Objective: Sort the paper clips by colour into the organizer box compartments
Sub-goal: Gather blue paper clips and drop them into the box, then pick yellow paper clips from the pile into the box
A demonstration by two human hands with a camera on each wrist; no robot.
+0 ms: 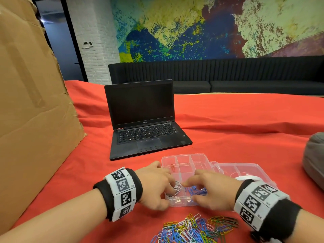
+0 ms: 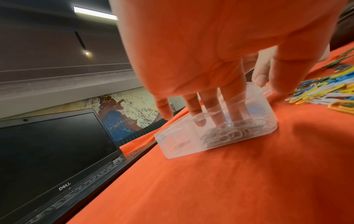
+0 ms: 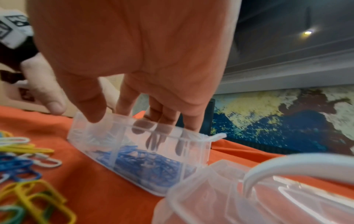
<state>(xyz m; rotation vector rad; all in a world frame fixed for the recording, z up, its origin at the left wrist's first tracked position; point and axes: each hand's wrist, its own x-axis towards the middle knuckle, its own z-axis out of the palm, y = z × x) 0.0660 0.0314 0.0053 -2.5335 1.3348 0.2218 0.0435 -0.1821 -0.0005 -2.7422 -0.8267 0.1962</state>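
Note:
A clear organizer box (image 1: pixel 184 155) lies open on the red cloth, its lid (image 1: pixel 245 170) folded out to the right. My left hand (image 1: pixel 172 190) reaches straight fingers down into the near-left compartment, onto white clips (image 2: pixel 226 133); its thumb stays outside on the cloth. Fingers of my right hand (image 1: pixel 188 185) hang over the neighbouring compartment of blue clips (image 3: pixel 145 160), thumb above the front wall. Neither hand visibly pinches a clip. One red clip (image 1: pixel 172 167) lies in the far-left compartment. A pile of mixed clips (image 1: pixel 198 228) lies on the cloth in front of the box.
An open black laptop (image 1: pixel 145 120) stands just behind the box. A large cardboard box (image 1: pixel 31 111) fills the left side. A grey soft object (image 1: pixel 313 155) sits at the right edge. The lid carries a white handle (image 3: pixel 287 166).

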